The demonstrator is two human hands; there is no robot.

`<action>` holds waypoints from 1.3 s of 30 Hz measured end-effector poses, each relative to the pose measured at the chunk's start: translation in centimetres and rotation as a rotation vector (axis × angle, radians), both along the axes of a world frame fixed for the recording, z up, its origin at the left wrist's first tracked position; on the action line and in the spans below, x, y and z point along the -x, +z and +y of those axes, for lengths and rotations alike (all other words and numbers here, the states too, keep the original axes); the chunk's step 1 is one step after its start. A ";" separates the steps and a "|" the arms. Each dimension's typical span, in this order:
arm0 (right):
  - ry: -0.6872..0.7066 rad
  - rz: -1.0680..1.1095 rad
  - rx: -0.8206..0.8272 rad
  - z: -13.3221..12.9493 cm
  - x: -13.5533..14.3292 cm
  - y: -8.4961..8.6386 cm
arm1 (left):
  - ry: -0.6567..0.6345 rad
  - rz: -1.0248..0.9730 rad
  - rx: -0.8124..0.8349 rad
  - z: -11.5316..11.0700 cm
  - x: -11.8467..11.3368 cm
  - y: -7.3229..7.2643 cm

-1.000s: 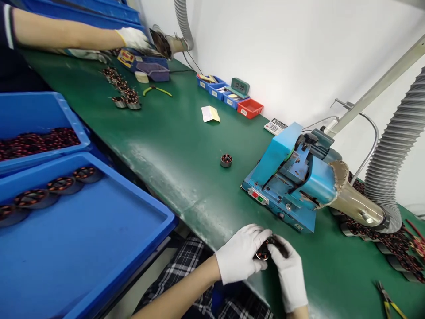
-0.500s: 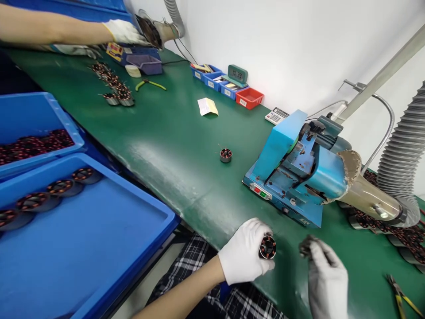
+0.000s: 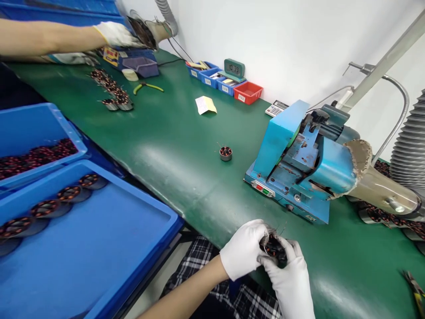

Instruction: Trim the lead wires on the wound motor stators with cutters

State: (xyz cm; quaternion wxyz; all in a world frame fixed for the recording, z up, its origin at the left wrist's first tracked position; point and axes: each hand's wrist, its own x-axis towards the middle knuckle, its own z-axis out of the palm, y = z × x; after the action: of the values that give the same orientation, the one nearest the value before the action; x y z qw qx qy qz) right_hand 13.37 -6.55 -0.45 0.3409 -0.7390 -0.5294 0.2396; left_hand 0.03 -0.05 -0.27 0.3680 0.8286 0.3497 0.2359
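My left hand [image 3: 244, 249], in a white glove, grips a small round motor stator [image 3: 275, 249] with dark and copper-coloured windings. Gloved in white with darkened fingertips, my right hand [image 3: 292, 275] has its fingers closed round the other side of the same stator. Thin wires stick up from it, and the fingers partly hide it. Both hands are just above the front edge of the green table [image 3: 172, 173]. Another stator [image 3: 226, 153] stands alone on the tabletop, beyond my hands.
A blue grinding machine [image 3: 292, 173] with a clear duct stands right of centre. At the left, a blue tray [image 3: 109, 248] carries several stators. Pliers [image 3: 415, 290] lie at lower right, with more stators [image 3: 378, 216] behind. A co-worker's gloved hand [image 3: 117, 34] is at upper left.
My right hand has come left from over the table with its dark wad and now closes on the stator in my left hand. The view has shifted slightly.
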 end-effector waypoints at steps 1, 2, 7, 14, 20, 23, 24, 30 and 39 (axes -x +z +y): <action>0.003 0.023 -0.007 0.0 -0.1 0.1 | -0.006 -0.004 -0.002 0.1 0.0 0.0; 0.010 0.046 -0.012 0.1 -0.1 0.2 | -0.008 -0.013 -0.005 0.1 -0.1 0.0; 0.111 0.153 0.025 0.4 -0.2 1.4 | 0.019 -0.001 -0.032 0.2 -0.2 -0.2; -0.326 0.952 -0.029 0.4 -2.0 0.3 | 0.116 -0.118 -0.104 -0.5 -0.4 -1.3; -0.558 1.103 -0.212 -0.5 -4.0 0.8 | 0.278 -0.119 -0.104 -1.4 -0.4 -0.4; -0.376 0.946 -0.038 -0.6 -3.8 0.4 | 0.266 -0.088 -0.036 -1.1 0.4 0.3; -0.290 0.887 0.015 -0.5 -3.6 0.1 | 0.208 -0.083 -0.023 -0.8 0.7 0.5; -0.026 0.501 -0.039 0.8 -1.8 -0.1 | -0.159 -0.093 0.114 1.1 1.0 0.2; -0.135 0.187 -0.090 -2.3 -1.5 -0.8 | 0.012 -0.117 0.104 0.2 0.4 0.8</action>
State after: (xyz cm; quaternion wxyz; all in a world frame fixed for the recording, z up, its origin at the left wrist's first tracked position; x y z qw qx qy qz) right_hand 14.91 -8.87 -1.21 0.4370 -0.7315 -0.4544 0.2598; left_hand -0.34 0.13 0.54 0.4289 0.7912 0.3442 0.2675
